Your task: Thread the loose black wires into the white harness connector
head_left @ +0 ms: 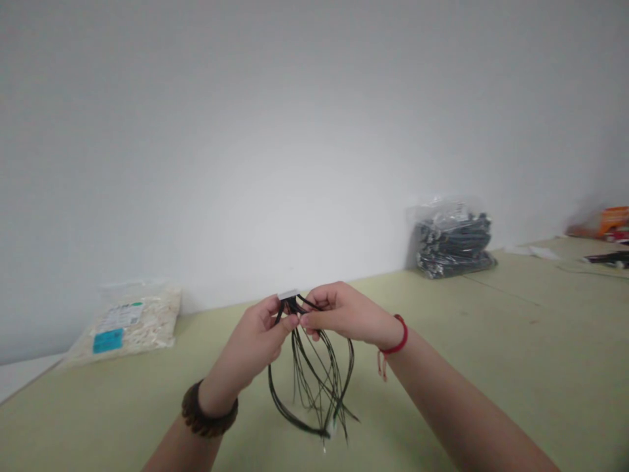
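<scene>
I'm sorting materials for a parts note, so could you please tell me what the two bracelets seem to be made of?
Brown bracelet: possibly wooden beads, dull, judging by its chunky, bumpy outline.
Red bracelet: probably braided or knotted cord, matte, as thin loose ends hang from it.

Bagged goods on a green tabletop by a pale wall

At the left, a clear plastic bag of small cream-coloured pieces (pixel 152 321) is laid flat on the green tabletop (pixel 491 341), a white label and a blue label (pixel 107 340) seen on its front. Farther right, a clear bag of bundled dark cables (pixel 455 239) is set close to the pale wall (pixel 314 131). At the far right edge, an orange and red item (pixel 614 223) is seen, partly cut off, with dark items (pixel 609 259) placed in front of it.
</scene>
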Demonstrator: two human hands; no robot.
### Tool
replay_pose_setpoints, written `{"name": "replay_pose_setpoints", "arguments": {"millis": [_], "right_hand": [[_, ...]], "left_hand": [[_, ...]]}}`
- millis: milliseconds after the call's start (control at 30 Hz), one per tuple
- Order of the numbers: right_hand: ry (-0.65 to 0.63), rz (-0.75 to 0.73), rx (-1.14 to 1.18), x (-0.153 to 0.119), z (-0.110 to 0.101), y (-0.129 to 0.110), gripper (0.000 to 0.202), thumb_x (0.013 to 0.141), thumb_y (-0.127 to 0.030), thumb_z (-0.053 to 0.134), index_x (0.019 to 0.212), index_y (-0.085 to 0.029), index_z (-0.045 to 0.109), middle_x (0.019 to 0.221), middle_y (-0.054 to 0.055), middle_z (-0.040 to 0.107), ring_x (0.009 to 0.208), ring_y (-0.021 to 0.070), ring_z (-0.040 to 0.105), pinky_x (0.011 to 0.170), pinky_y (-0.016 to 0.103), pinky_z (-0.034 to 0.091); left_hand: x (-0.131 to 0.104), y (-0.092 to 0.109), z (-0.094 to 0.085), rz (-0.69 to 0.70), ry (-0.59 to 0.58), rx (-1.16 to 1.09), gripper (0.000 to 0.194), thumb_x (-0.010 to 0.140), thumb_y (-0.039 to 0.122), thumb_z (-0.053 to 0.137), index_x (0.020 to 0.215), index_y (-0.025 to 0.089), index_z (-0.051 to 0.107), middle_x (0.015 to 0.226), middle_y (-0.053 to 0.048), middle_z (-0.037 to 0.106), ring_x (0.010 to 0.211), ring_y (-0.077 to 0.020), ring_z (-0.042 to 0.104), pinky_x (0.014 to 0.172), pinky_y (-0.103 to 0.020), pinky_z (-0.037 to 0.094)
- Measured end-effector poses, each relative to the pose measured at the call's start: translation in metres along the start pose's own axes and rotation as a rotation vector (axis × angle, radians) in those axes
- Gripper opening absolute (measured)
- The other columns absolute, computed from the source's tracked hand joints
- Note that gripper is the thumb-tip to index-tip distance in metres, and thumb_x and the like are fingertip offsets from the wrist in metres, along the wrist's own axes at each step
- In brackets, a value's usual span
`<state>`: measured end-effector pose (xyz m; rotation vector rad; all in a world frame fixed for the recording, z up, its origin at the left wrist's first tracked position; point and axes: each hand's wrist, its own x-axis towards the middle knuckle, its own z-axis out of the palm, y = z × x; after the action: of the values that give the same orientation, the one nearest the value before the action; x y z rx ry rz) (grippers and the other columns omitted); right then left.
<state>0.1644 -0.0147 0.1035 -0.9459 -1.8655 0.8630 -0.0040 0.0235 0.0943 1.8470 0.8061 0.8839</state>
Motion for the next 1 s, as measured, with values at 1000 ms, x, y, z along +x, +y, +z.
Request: {"name": "replay_pose_setpoints", "arguments": {"millis": [1000], "right_hand": [[0.011, 0.160, 0.183, 0.000, -0.003, -0.001, 0.014, 0.070, -0.023, 0.057, 0.074, -0.012, 0.050, 0.053, -0.003, 0.047, 0.043, 0.0074, 0.052, 0.032, 0.015, 0.013]], "left_hand": [[-0.002, -0.003, -0.006, -0.063, -0.004, -0.042, 0.030, 0.070, 0.048, 0.052, 0.076, 0.019, 0.051, 0.048, 0.010, 0.032, 0.035, 0.0024, 0.023, 0.034, -0.012, 0.017]]}}
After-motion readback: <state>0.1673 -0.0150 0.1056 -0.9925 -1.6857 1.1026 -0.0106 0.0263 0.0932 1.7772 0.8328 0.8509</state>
